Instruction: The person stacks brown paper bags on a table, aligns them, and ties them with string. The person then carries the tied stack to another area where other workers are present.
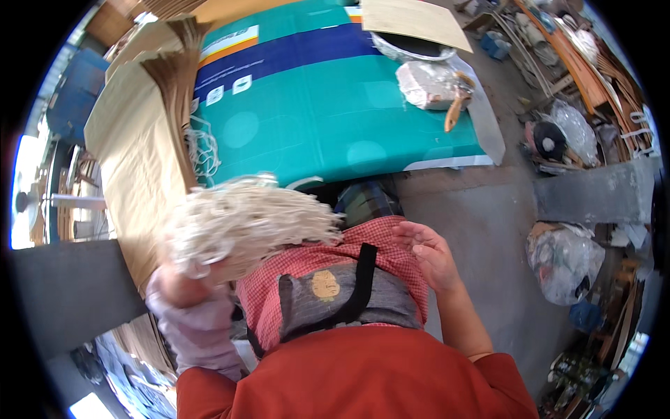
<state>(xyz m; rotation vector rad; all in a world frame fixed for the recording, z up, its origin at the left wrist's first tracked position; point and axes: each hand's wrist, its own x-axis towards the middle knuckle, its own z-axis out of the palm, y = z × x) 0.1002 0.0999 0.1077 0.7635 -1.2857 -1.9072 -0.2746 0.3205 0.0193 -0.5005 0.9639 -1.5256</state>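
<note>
A thick bundle of cream-white cords (255, 220) is gripped in my left hand (190, 283), raised over the left side of my lap. The cords spread rightward in a loose fan and hide most of the fingers. Over the right side of my lap, my right hand (431, 257) is empty, palm turned inward and fingers apart. A stack of brown kraft paper (136, 133) lies just beyond my left hand, along the table's left side. Beside it, a few loose white cords (204, 152) rest on the teal table cover (300, 126).
At the table's far right, a wooden-handled brush (455, 110) leans on a plastic-wrapped block (424, 85). Behind it, a thin board (415, 24) partly covers a round dark-bottomed container (401, 47). Grey beams (593, 192) flank me. Clear plastic bags (565, 262) sit on the floor at right.
</note>
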